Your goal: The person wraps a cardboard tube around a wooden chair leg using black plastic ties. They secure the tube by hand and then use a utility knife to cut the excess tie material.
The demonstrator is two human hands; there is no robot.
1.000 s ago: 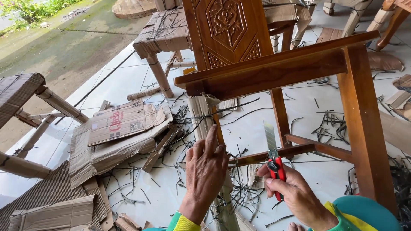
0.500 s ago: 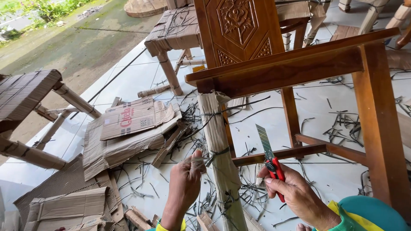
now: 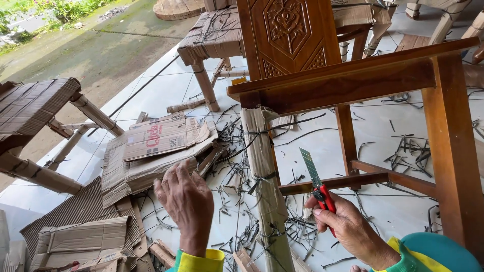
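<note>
— Unwrapping the wooden chair [image 3: 353,80], it seems; where is the wrapped leg [image 3: 264,171]?

— Under the chair's front corner, cardboard on, straps around it. The right hand [image 3: 348,229] grips a red utility knife [image 3: 317,189], blade out, beside that leg; the left hand [image 3: 189,201] hovers empty, fingers loosely spread. Cutting a strap calls for steadying the leg.

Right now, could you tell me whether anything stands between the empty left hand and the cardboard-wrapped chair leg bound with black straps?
Nothing visible does. The left hand hovers open beside the cardboard-wrapped chair leg, with only littered white floor in the gap. The right hand holds a red utility knife on the leg's other side.
</note>
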